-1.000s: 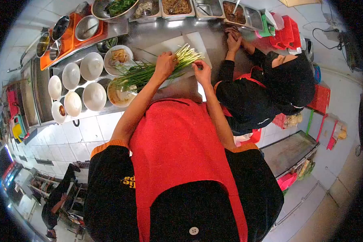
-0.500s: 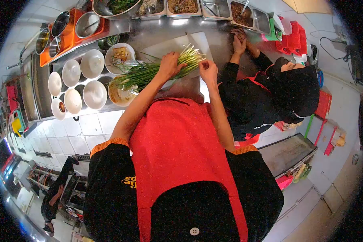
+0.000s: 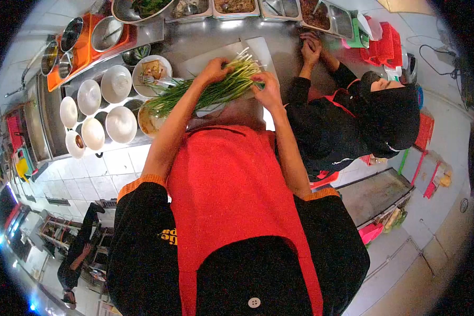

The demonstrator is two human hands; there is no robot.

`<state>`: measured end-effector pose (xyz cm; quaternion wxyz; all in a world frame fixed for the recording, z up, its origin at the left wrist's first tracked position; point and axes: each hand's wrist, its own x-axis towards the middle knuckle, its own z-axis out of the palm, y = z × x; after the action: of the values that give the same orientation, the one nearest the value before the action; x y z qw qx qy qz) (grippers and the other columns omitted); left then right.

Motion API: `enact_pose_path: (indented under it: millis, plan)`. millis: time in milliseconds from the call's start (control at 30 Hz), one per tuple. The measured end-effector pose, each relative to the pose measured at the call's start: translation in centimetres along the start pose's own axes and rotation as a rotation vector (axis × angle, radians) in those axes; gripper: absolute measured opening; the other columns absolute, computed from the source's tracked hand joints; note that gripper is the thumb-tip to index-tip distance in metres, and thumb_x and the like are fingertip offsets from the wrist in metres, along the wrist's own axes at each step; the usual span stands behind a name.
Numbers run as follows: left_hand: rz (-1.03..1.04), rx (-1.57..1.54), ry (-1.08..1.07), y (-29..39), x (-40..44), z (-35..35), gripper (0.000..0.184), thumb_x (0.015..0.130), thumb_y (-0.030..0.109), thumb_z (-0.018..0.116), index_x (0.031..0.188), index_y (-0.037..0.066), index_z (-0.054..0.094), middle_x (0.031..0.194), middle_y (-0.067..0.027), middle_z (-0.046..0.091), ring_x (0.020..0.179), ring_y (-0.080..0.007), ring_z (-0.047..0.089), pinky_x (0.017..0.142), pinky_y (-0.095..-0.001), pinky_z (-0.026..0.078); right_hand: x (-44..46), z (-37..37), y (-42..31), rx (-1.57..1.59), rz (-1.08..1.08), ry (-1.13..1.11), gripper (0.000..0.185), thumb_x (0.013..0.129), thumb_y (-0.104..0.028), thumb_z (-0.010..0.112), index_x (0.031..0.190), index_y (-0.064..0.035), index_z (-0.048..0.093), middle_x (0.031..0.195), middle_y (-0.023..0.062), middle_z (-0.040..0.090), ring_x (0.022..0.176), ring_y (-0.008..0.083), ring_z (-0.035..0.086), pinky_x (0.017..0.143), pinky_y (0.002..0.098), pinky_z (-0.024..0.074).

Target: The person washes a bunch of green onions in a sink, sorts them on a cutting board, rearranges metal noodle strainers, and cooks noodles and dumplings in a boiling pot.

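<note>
Bowls (image 3: 116,83) on the left, then the left hand (image 3: 213,71), just shifted to the far edge of the greens (image 3: 228,83) on the board (image 3: 264,54). Right hand (image 3: 268,90) moved in near the pale ends, so work's probably there; hands apart, can't tell if either's gripping.

Stainless-steel worktop (image 3: 205,38) and its load, viewed from above.
A white cutting board (image 3: 263,50) lies near the middle, beneath a bunch of spring onions (image 3: 236,79) whose green ends extend leftward past the board. To the left, six white bowls (image 3: 116,84) stand in two rows; a white plate (image 3: 166,65) of food is just beside them. Rectangular steel pans (image 3: 287,10) line the far edge.
</note>
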<state>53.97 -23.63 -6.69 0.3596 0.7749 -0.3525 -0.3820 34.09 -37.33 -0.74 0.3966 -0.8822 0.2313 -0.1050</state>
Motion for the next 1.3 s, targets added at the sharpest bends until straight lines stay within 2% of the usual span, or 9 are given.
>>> enact_pose_path:
  millis: [133,300,533,633,867,1033,1167,1233,1300]
  plan:
    - [-0.053,0.063,0.096,-1.3,1.9,-0.1,0.061,0.083,0.050,0.068,0.111,-0.003,0.065,0.109,-0.0248,0.066,0.104,-0.0375,0.064,0.092,-0.0430,0.048,0.2,1.4,0.3,-0.118,-0.107,-0.037,0.030,0.069,-0.002,0.072,0.098,-0.0031,0.068,0.107,0.0156,0.062,0.111,0.0359,0.054,0.098,0.0424,0.0439]
    - [0.023,0.311,0.060,1.0,0.3,1.5,0.082,0.071,0.058,0.075,0.122,-0.003,0.058,0.117,-0.0252,0.063,0.110,-0.0373,0.060,0.095,-0.0446,0.047,0.8,2.2,0.9,-0.092,-0.119,-0.017,0.030,0.071,-0.004,0.071,0.101,-0.0049,0.068,0.108,0.0157,0.062,0.109,0.0365,0.054,0.099,0.0426,0.0430]
    - [-0.121,-0.036,0.088,-0.4,1.7,0.3,0.049,0.072,0.042,0.079,0.101,0.002,0.073,0.085,-0.0150,0.072,0.073,-0.0240,0.067,0.072,-0.0384,0.053,1.1,0.6,1.0,-0.178,-0.081,-0.083,0.023,0.076,-0.002,0.065,0.096,-0.0104,0.071,0.101,0.0108,0.064,0.100,0.0340,0.055,0.092,0.0444,0.0439]
    - [-0.137,-0.053,-0.002,-0.2,2.4,-1.3,0.052,0.071,0.041,0.078,0.108,0.006,0.072,0.099,-0.0200,0.071,0.090,-0.0327,0.069,0.085,-0.0407,0.051,1.2,-0.2,0.8,-0.212,-0.104,-0.008,0.023,0.076,0.001,0.063,0.094,-0.0114,0.071,0.095,0.0099,0.063,0.096,0.0321,0.056,0.089,0.0435,0.0431]
    - [-0.091,0.005,0.023,-1.0,3.1,-1.0,0.046,0.075,0.037,0.075,0.108,0.006,0.072,0.095,-0.0194,0.072,0.087,-0.0320,0.069,0.083,-0.0391,0.051,2.4,-1.2,0.2,-0.119,-0.131,0.076,0.024,0.075,0.004,0.061,0.090,-0.0110,0.071,0.092,0.0087,0.063,0.094,0.0293,0.058,0.089,0.0403,0.0406]
    - [-0.076,-0.050,-0.034,-1.0,3.1,-1.1,0.043,0.077,0.035,0.071,0.109,0.006,0.071,0.093,-0.0204,0.071,0.087,-0.0313,0.069,0.083,-0.0406,0.051,3.2,0.3,1.1,-0.243,-0.368,-0.177,0.024,0.073,0.006,0.060,0.088,-0.0094,0.071,0.092,0.0061,0.067,0.099,0.0275,0.059,0.091,0.0380,0.0410]
    - [-0.190,-0.060,-0.042,-1.3,3.1,-1.4,0.043,0.077,0.035,0.071,0.109,0.006,0.071,0.095,-0.0213,0.071,0.088,-0.0326,0.069,0.083,-0.0410,0.051,4.4,0.9,1.0,-0.073,-0.224,-0.088,0.028,0.073,0.008,0.057,0.088,-0.0098,0.071,0.096,0.0058,0.067,0.102,0.0275,0.059,0.097,0.0409,0.0387]
    - [0.002,0.009,0.025,-1.9,3.2,-1.0,0.042,0.076,0.033,0.072,0.107,0.005,0.072,0.095,-0.0225,0.070,0.090,-0.0341,0.069,0.083,-0.0414,0.051,5.2,0.7,0.9,-0.040,-0.234,-0.132,0.040,0.071,0.002,0.062,0.108,-0.0121,0.068,0.114,0.0088,0.063,0.114,0.0293,0.054,0.105,0.0475,0.0316]
    - [-0.044,0.023,0.044,-1.7,3.3,-0.9,0.042,0.075,0.033,0.072,0.106,0.004,0.071,0.096,-0.0232,0.070,0.091,-0.0354,0.068,0.084,-0.0423,0.051,5.3,1.2,0.7,-0.149,-0.261,-0.205,0.054,0.067,0.000,0.066,0.120,-0.0121,0.060,0.125,0.0096,0.056,0.120,0.0307,0.049,0.108,0.0487,0.0270]
